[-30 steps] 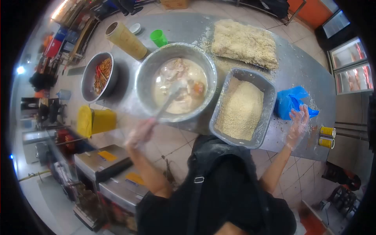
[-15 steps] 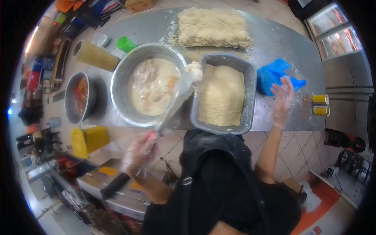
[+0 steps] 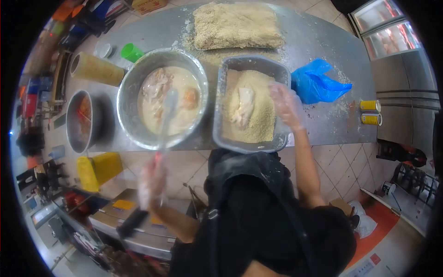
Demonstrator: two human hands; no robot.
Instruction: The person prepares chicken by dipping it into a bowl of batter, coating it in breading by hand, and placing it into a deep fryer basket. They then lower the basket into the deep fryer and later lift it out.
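Observation:
My left hand point(image 3: 153, 181), in a clear plastic glove, grips the red handle of tongs point(image 3: 167, 117). Their blurred metal end hangs over a big round metal bowl point(image 3: 123, 99) of creamy batter point(image 3: 181, 83) with pieces of meat in it. A batter-coated piece of meat point(image 3: 244, 107) lies on the beige breading point(image 3: 263, 122) inside a grey tub point(image 3: 220, 144). Also gloved, my right hand point(image 3: 287, 105) is at the tub's right side, above the breading, fingers stretched out and holding nothing.
Behind the tub is a crumb-coated heap point(image 3: 237, 25). A blue plastic bag point(image 3: 318, 83) and yellow cans point(image 3: 370, 113) are to the right. Leftward are a green cup point(image 3: 132, 52), a tall beige container point(image 3: 98, 69) and a smaller metal bowl point(image 3: 73, 124) with reddish food.
The coated piece has left the tongs and now lies in the tub. My left hand has swung the tongs back left over the batter; my right hand has moved left from the blue bag to the tub.

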